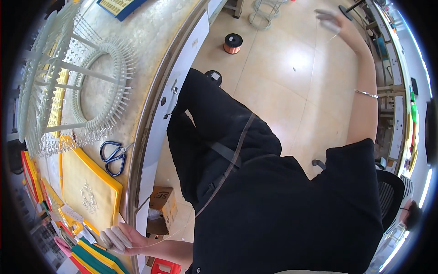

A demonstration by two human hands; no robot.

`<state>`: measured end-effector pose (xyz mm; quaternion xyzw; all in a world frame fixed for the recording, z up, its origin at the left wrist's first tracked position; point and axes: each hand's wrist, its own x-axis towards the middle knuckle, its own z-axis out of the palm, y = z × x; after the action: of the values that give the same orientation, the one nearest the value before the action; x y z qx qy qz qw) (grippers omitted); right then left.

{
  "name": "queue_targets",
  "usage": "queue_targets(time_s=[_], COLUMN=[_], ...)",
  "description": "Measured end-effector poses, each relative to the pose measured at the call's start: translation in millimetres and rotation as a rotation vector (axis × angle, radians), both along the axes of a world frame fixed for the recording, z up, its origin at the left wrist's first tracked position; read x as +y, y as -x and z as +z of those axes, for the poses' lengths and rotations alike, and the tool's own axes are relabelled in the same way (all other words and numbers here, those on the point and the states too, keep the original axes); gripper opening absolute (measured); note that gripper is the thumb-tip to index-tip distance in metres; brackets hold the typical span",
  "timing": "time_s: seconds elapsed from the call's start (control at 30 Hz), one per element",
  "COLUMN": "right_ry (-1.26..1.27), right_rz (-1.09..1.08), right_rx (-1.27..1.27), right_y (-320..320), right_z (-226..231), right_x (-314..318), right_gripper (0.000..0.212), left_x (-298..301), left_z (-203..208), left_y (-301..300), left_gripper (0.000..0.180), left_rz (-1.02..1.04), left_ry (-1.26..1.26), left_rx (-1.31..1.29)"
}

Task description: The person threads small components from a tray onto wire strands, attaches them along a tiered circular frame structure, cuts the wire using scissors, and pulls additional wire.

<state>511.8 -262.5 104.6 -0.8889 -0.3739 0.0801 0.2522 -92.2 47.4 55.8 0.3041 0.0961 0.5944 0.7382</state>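
Observation:
My left hand [121, 238], with pale coverings on its fingers, is closed at the table's near corner, beside a yellow-rimmed tray [107, 171]. A thin, copper-tinted line, a thread or fine wire [211, 199], runs from this hand across my lap and dark clothing. High on the right, my right hand [331, 22] is raised at the end of an outstretched arm, its covered fingers smeared by motion. A short bit of thin line shows beside them; whether they grip it is unclear. Small clear or silvery pieces [89, 197] lie in the tray.
Dark-handled scissors [114, 157] lie near the table edge. A round white rack [98, 86] with many prongs stands behind them. Stacked coloured trays [93, 256] sit by my left hand. On the floor are a copper-coloured wire spool [233, 44] and a cardboard box [162, 203].

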Motion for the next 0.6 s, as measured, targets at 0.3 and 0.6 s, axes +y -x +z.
queue_targets(time_s=[0.3,0.6], right_ry=[0.339,-0.528], right_rz=[0.238,0.774], right_rx=[0.181,-0.214], right_y=[33.6,149.4], right_z=[-31.0,-52.0], right_x=[66.2,255.5], right_gripper=[0.059,0.038], left_x=[-0.7,-10.4], left_z=[16.5,4.5], left_y=[-19.5,-37.5], left_gripper=[0.02,0.018], left_rz=[-0.047,-0.141], left_ry=[-0.021,-0.201], left_rx=[-0.06,0.199])
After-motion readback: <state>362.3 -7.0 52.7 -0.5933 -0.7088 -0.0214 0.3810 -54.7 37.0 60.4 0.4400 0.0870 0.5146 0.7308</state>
